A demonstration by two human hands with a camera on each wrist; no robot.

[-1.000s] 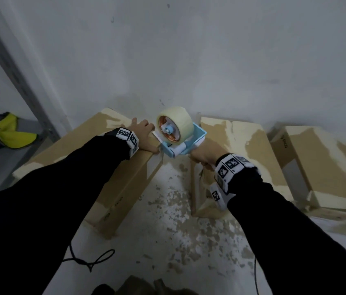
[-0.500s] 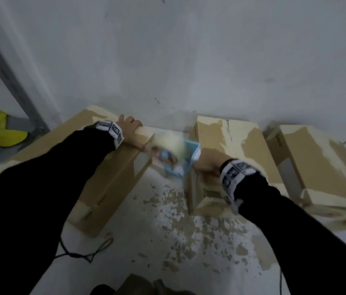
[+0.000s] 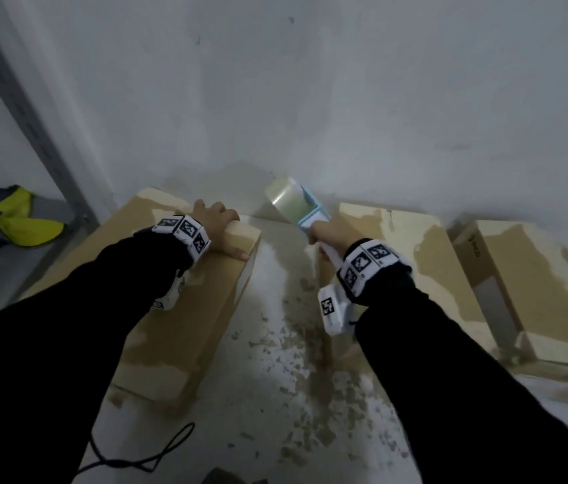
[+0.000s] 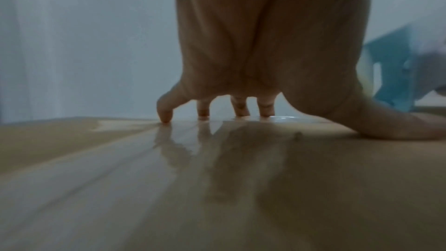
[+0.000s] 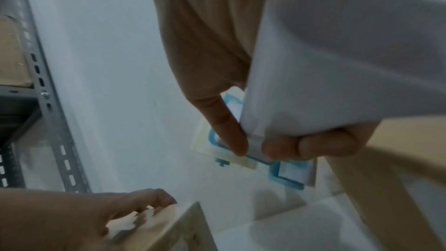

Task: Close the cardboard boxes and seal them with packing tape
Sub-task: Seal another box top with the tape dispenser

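Note:
A closed cardboard box [image 3: 177, 309] with glossy tape on its top lies at the left on the floor. My left hand [image 3: 219, 228] rests on its far end, fingers [image 4: 166, 110] spread with the tips pressing the taped top [image 4: 217, 178]. My right hand [image 3: 324, 235] grips the white handle [image 5: 313, 64] of a blue tape dispenser [image 3: 310, 211] and holds it in the air between the left box and the middle box [image 3: 415, 260], near the wall. Its roll of clear tape [image 3: 286, 197] points up and left. In the right wrist view the dispenser [image 5: 284, 171] hangs past my fingers.
A third taped box [image 3: 533, 291] lies at the right. A grey metal shelf post [image 3: 27, 113] stands at the left, with a yellow object [image 3: 24, 221] on the shelf. The white wall is close behind the boxes. A black cable [image 3: 143, 459] lies on the flaked floor.
My right hand has lifted the dispenser from down by the left box's end up toward the wall and turned it. My left hand stays on the box top.

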